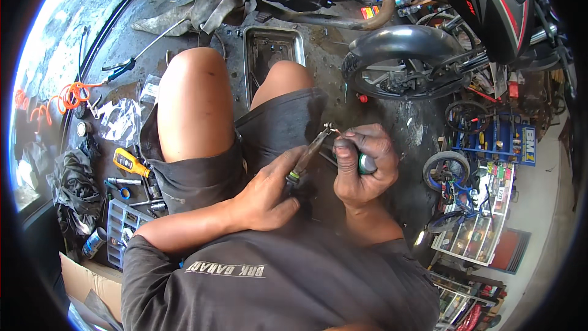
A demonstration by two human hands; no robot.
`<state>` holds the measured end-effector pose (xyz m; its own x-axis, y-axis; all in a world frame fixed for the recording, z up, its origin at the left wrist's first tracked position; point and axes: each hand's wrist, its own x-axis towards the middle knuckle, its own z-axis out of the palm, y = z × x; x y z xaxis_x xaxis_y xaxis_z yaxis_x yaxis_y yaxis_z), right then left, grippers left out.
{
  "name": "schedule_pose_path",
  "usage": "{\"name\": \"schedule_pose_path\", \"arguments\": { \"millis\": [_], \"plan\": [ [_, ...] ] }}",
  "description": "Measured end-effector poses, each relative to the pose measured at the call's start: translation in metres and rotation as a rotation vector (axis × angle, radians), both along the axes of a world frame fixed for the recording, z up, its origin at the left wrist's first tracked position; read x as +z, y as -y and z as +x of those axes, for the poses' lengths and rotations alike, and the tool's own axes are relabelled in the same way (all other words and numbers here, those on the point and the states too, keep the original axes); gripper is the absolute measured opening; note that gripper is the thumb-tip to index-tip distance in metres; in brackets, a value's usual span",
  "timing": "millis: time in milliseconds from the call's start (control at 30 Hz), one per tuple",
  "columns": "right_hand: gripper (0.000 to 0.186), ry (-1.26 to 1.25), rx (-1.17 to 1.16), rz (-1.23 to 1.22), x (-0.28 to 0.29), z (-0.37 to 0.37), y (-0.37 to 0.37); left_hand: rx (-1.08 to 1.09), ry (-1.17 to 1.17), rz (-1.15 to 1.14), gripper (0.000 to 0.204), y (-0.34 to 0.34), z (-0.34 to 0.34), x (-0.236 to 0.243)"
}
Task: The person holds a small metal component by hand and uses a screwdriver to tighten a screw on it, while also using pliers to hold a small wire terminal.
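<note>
My left hand (274,189) is closed round a pair of pliers (313,150), which slants up and to the right in front of my lap. At the jaws sits a small metal part (331,127), too small to name. Close beside it, my right hand (366,165) is closed, thumb against the bent fingers, with a thin reddish strand at the fingertips toward the jaws. A green and white rounded object (366,163) is tucked in the right palm; most of it is hidden by the fingers.
A metal drip tray (300,43) lies beyond my knees, under a motorcycle (398,55). On the left are a yellow meter (130,162), a blue compartment tray (116,227), a blow gun (119,68) with an orange coiled hose (75,95), and a dark cloth heap (73,178).
</note>
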<state>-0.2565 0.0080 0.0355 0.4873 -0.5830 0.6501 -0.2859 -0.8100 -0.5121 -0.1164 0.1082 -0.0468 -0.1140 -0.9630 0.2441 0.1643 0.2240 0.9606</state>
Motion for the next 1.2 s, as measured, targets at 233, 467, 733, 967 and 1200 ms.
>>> {"name": "schedule_pose_path", "arguments": {
  "millis": [233, 467, 733, 967, 1200],
  "plan": [
    [0.021, -0.022, -0.007, -0.005, -0.007, 0.003, -0.007, -0.013, -0.054, -0.012, 0.078, 0.000, -0.005, -0.003],
    [0.022, 0.004, -0.024, 0.002, -0.011, 0.002, -0.009, -0.043, -0.096, 0.007, 0.078, 0.001, -0.006, -0.003],
    [0.024, 0.048, -0.037, 0.050, -0.018, -0.003, -0.010, -0.072, -0.133, 0.031, 0.077, 0.002, -0.008, -0.005],
    [0.025, 0.027, -0.019, 0.024, -0.015, -0.002, -0.010, -0.068, -0.118, 0.013, 0.077, 0.003, -0.005, -0.001],
    [0.026, 0.003, -0.008, -0.046, -0.015, -0.001, -0.006, -0.072, -0.131, 0.062, 0.075, 0.002, -0.006, 0.001]
  ]
}}
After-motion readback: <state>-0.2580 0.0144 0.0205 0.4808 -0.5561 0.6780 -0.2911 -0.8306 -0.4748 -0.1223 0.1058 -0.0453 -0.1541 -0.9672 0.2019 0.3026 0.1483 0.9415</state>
